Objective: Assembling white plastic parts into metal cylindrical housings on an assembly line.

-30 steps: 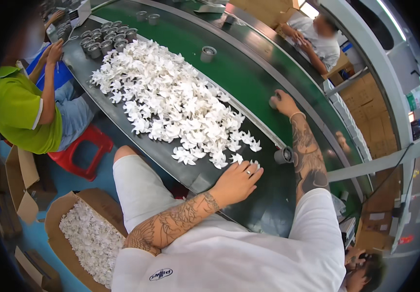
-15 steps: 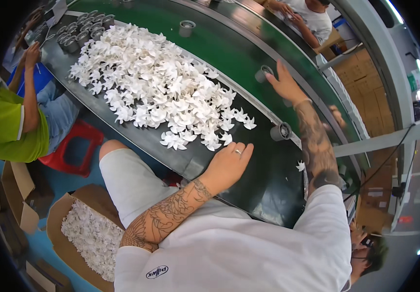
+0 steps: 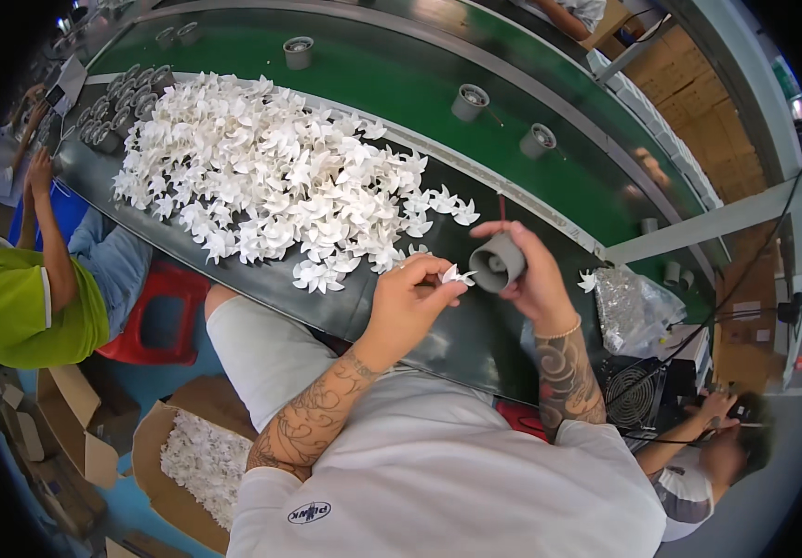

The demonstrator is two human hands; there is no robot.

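Note:
Between the thumb and fingers of my left hand (image 3: 410, 302) is a small white fan impeller (image 3: 458, 276) with pointed, curved blades. My right hand (image 3: 539, 279) is closed round a grey cylindrical housing (image 3: 497, 263), its open end tilted toward the impeller. A narrow gap or light contact separates the two parts; I cannot tell which. Both hands are above the dark work surface (image 3: 457, 344). To their left, a large heap of white impellers (image 3: 261, 177) covers much of that surface, and one loose impeller (image 3: 588, 281) lies off to the right.
Several grey housings stand on the green conveyor belt (image 3: 392, 84) beyond the metal rail, and more cluster at the far left (image 3: 126, 102). A plastic bag of small parts (image 3: 634, 312) lies right. A cardboard box of impellers (image 3: 164, 502) sits lower left. A person in green (image 3: 38, 298) sits left.
My right hand has come back from over the belt and taken the grey housing off the dark surface. My left hand has picked up a white impeller and brought it beside the housing.

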